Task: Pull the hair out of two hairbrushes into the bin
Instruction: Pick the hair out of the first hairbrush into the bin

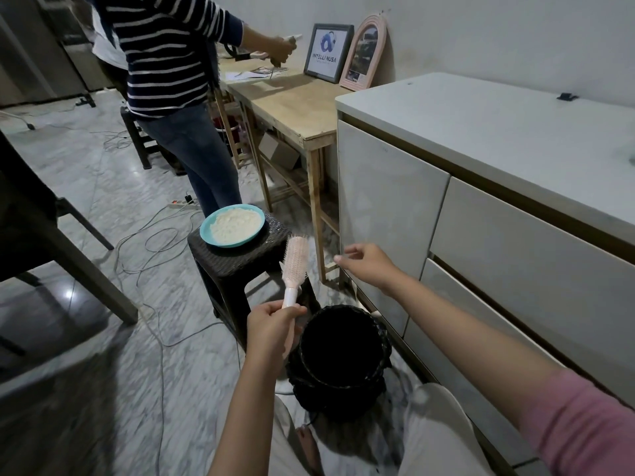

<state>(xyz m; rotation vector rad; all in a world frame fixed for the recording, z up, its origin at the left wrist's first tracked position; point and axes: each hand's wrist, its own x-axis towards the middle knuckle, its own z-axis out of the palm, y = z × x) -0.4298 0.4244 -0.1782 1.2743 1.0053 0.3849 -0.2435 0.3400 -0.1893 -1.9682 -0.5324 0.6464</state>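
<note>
So the pink round hairbrush [294, 261] is up in the air, held by the left hand [271, 326], which has its fingers wrapped round the bottom of the white handle. The bristle head points up and away, sitting just above and to the left of the bin [340, 355]. I can't make out any hair on the bristles from here, too small to tell.

The right hand [366, 264] is out in front, above the bin and to the right of the brush head, not touching it. Thumb and forefinger look pinched together with the other fingers loosely curled; if there's a strand between them, I can't see it.

The bin is a black woven basket on the marble floor [103, 389], right in front of the person's knees, and its inside is just dark.

Just behind the bin there's a dark wicker stool [237, 266] with a turquoise plate [206, 235] of white rice [235, 225] on it. To the right of the bin is a white cabinet [481, 201], and further back past it a wooden table [295, 104] with a framed logo picture [328, 53] and a pink arched mirror [366, 53] leaning on the wall. Another person in a striped top [165, 53] and jeans stands at that table, beyond the stool. Cables and a power strip [182, 203] lie on the floor left of the stool.
</note>
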